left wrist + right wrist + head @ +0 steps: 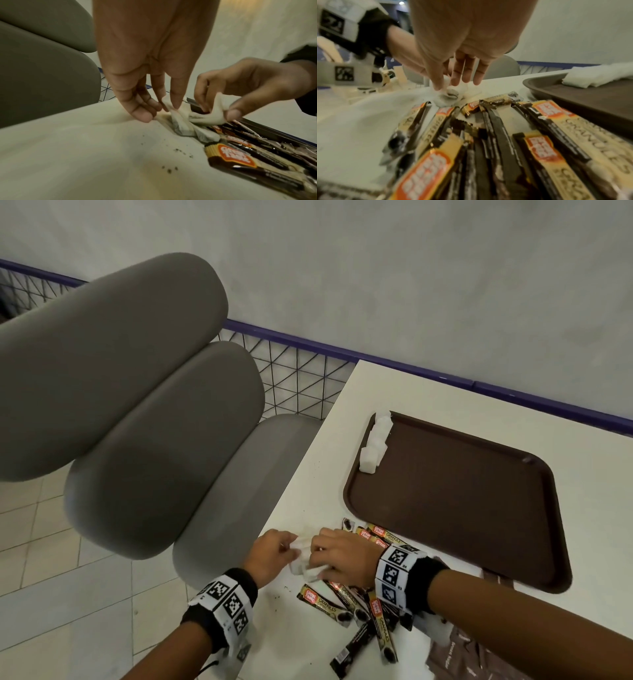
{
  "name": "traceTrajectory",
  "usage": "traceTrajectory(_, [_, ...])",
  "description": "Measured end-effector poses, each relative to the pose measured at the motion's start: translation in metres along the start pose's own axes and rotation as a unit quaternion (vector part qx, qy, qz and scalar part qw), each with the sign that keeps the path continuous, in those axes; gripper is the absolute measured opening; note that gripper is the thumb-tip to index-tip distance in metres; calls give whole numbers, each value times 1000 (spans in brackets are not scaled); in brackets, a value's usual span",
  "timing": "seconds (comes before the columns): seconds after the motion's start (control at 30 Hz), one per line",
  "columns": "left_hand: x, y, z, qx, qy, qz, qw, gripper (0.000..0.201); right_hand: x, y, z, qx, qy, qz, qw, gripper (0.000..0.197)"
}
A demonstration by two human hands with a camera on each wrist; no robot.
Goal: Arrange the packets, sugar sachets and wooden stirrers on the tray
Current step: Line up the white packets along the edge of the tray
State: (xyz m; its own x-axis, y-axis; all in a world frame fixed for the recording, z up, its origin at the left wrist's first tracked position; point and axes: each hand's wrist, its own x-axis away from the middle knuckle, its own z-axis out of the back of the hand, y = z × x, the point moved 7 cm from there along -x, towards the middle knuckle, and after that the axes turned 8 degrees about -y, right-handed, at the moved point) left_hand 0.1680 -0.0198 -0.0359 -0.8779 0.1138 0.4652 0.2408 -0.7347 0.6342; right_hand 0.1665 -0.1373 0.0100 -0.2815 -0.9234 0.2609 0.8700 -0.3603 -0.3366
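Note:
Several white sugar sachets (305, 563) (181, 127) (447, 97) lie bunched near the white table's left edge. My left hand (274, 549) (159, 112) pinches one end of the bunch between thumb and fingers. My right hand (329, 556) (217, 112) (448, 83) pinches a sachet at the other end and lifts it slightly. Black and gold coffee stick packets (356, 611) (240, 158) (505, 142) are scattered under and behind my right wrist. The brown tray (445, 508) (590, 97) lies to the right, with a row of white sachets (375, 443) (590, 77) along its far left rim. No stirrers show.
Brown sugar packets (472, 648) lie at the table's near right. A grey padded chair (137, 405) stands just left of the table edge. Dark crumbs (277, 597) dot the table near my left wrist. A purple-railed wire fence (294, 378) runs behind.

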Motion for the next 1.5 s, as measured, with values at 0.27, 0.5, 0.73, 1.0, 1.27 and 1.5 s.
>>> traceTrajectory(0.27, [-16,14,1,21,5,-41,999,49,11,44,16,-212,27,-168,962,28])
traceTrajectory(0.5, [-25,28,-10,-149,-37,-51,987,30,13,54,17,-286,46,-203,935,19])
traceTrajectory(0.73, [-25,17,-1,-12,2,-40,999,16,0,39,1,-230,-9,-192,954,26])
traceTrajectory(1.0, [-17,20,13,73,46,-48,995,13,-9,49,7,-263,35,-252,931,26])
traceTrajectory(1.27, [-36,19,39,253,114,41,960,20,16,81,46,-367,88,-269,886,21])
traceTrajectory(1.5, [-48,63,17,459,-57,-8,887,15,16,85,65,-427,98,-246,865,18])
